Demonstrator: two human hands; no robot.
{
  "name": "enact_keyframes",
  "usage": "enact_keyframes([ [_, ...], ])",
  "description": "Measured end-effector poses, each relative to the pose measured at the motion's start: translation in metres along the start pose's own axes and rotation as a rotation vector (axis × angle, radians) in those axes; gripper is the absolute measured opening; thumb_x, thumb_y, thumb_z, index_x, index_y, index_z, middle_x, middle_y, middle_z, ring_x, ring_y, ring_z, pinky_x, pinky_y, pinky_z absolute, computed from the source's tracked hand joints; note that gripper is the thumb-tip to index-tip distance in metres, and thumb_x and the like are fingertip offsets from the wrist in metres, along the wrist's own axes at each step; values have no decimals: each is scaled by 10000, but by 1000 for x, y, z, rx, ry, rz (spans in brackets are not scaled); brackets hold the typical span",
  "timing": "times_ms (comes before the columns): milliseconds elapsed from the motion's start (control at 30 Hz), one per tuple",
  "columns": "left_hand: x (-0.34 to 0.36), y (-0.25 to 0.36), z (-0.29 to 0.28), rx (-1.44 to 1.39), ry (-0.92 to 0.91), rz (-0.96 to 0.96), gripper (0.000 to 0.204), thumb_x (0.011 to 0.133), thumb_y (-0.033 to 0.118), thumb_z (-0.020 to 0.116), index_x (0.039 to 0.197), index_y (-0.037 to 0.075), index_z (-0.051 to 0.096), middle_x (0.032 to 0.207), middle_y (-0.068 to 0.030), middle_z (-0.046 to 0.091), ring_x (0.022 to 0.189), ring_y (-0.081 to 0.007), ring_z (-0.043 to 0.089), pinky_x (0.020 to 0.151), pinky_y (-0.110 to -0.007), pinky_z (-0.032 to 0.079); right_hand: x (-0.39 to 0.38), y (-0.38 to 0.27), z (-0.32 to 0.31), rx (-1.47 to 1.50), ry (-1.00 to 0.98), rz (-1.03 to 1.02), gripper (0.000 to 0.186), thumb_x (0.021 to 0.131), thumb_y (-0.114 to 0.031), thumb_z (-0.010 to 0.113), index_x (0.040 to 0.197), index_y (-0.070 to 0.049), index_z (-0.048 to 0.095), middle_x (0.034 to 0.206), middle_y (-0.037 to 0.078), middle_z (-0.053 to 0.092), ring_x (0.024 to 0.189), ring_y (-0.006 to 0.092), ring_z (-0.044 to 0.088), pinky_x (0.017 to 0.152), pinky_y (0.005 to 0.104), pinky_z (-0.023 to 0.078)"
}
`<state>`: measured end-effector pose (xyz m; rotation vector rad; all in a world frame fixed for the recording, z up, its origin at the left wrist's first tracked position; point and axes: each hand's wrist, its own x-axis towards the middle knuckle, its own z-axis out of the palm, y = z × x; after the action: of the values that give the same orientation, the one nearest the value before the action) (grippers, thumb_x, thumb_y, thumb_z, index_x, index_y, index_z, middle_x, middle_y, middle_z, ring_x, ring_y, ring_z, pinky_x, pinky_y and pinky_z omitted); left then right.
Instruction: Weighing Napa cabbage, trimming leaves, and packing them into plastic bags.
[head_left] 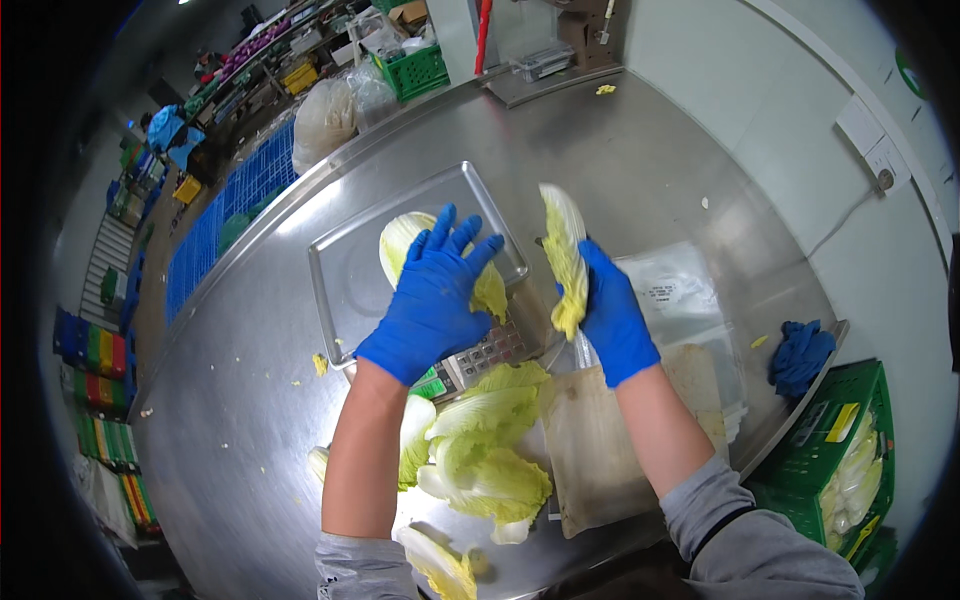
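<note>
My left hand (pixel 435 300), in a blue glove, lies over a pale yellow-white napa cabbage (pixel 402 240) on the steel tray of a scale (pixel 340 300). Its fingers are spread across the cabbage, and the palm hides part of it. To the right, my right hand (pixel 612 318), also blue-gloved, grips a napa cabbage piece (pixel 566 250) held upright above the table, white end up and frilly yellow end down. Below the tray, the scale's keypad (pixel 495 350) partly shows. Loose green-yellow cabbage leaves (pixel 490 440) are heaped between my forearms.
Right of the leaves lies a brownish flat board or sheet (pixel 600 440), beside clear plastic bags (pixel 680 290). A crumpled blue glove (pixel 802 355) sits at the steel table's right edge, near a green crate (pixel 825 460) holding cabbages. Leaf scraps dot the table (pixel 240 430). A white wall (pixel 740 110) borders it.
</note>
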<state>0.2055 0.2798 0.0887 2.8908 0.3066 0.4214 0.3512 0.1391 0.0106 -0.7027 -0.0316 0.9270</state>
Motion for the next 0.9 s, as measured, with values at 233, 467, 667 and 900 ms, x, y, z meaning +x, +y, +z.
enact_keyframes([
  [233,14,5,25,197,-284,-48,490,688,248,686,1160,145,603,1238,-120,536,1249,-307,425,1074,-522,214,-59,21,-42,221,20,341,380,921,-246,522,1221,-12,518,997,118,614,730,163,582,595,266,485],
  [467,40,-15,13,-373,4,-118,265,764,135,682,1007,30,664,940,-159,665,857,-291,645,790,-338,490,-76,25,-42,404,-197,628,386,911,-225,525,1208,22,528,1016,133,629,766,190,605,668,305,506],
  [667,70,-43,-3,-408,-54,-223,291,802,175,689,1042,11,672,917,-112,694,814,-146,640,772,-287,493,-26,36,-8,89,-199,505,344,875,-264,564,1100,-4,582,928,102,647,780,162,628,708,287,520],
  [900,95,-50,-8,-442,-143,-313,301,814,200,687,1025,-14,670,921,-90,691,828,-126,628,784,-268,488,8,37,55,106,-156,462,289,884,-231,552,1036,13,586,916,135,657,775,212,650,734,330,531],
])
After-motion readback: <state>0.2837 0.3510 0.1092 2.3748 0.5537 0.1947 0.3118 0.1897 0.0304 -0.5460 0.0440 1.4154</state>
